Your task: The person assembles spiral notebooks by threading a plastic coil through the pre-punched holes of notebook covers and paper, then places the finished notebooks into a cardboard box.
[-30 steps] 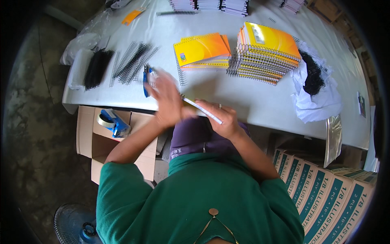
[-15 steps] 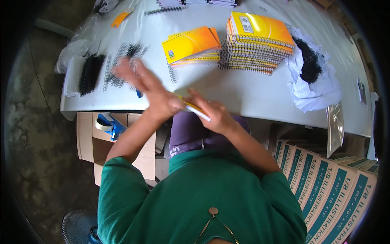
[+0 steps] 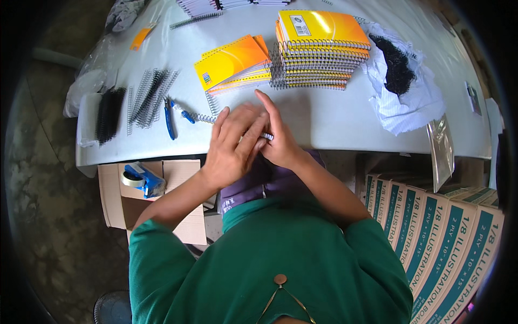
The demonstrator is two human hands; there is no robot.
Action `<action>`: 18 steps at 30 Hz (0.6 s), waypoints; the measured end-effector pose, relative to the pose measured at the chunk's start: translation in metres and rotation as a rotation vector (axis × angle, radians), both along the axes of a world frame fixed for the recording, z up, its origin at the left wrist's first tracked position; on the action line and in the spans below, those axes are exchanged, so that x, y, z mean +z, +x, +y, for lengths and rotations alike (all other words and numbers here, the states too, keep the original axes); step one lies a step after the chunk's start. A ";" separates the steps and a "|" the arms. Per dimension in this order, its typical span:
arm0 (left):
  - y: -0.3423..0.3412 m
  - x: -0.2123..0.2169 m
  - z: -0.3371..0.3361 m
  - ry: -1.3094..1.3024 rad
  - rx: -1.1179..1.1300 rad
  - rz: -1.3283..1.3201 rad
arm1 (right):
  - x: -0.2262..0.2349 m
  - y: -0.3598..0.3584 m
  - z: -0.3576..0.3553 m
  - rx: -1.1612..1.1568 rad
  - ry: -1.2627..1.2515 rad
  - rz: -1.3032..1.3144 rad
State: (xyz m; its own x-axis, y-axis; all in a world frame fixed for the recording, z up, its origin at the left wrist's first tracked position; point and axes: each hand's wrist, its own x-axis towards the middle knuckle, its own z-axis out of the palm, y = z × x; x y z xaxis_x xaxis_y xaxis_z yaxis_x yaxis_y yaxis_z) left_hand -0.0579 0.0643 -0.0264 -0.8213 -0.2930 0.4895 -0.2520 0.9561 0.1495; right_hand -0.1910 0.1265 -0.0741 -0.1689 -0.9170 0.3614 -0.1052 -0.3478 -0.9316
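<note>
My right hand is closed around a small notebook, of which only a pale edge shows between the hands. My left hand lies over it, fingers together and slightly blurred. A metal spiral binding wire runs leftward from behind the left fingers; its inner end is hidden. Blue-handled pliers lie on the table left of this wire. Just beyond the hands is a small pile of unbound yellow-orange notebooks, and right of it a tall stack of spiral-bound ones.
Loose spiral wires and a black bundle of coils lie at left. A white wrapper holding black coils sits at right. Below the table edge are an open carton with a tape dispenser, and several boxes.
My left hand has come down from its raised, spread position onto the notebook in my right hand. The spiral wire and pliers now show beside it. The whole view has shifted slightly.
</note>
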 end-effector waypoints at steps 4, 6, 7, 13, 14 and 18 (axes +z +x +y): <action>-0.007 0.023 -0.012 0.215 -0.072 -0.027 | 0.002 -0.003 -0.004 0.055 0.119 -0.115; -0.011 0.037 -0.011 0.208 -0.047 -0.096 | 0.005 -0.003 -0.004 0.068 0.097 -0.144; -0.013 0.044 -0.008 0.214 -0.034 -0.127 | 0.001 0.000 -0.007 0.087 0.035 -0.229; -0.017 0.043 -0.007 0.070 -0.062 -0.153 | 0.000 -0.005 -0.006 -0.043 0.006 0.071; -0.018 0.045 -0.007 0.043 -0.070 -0.165 | -0.002 -0.005 -0.007 -0.049 -0.016 0.092; -0.022 0.051 -0.012 0.004 -0.110 -0.222 | -0.006 -0.005 -0.008 -0.027 0.056 0.063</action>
State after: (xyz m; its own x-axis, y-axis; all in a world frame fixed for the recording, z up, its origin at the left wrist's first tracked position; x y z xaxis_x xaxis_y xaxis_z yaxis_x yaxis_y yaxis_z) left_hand -0.0801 0.0523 0.0241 -0.9357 -0.1976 0.2922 -0.1735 0.9791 0.1063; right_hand -0.1964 0.1185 -0.0797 -0.1725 -0.9315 0.3202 -0.1729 -0.2914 -0.9408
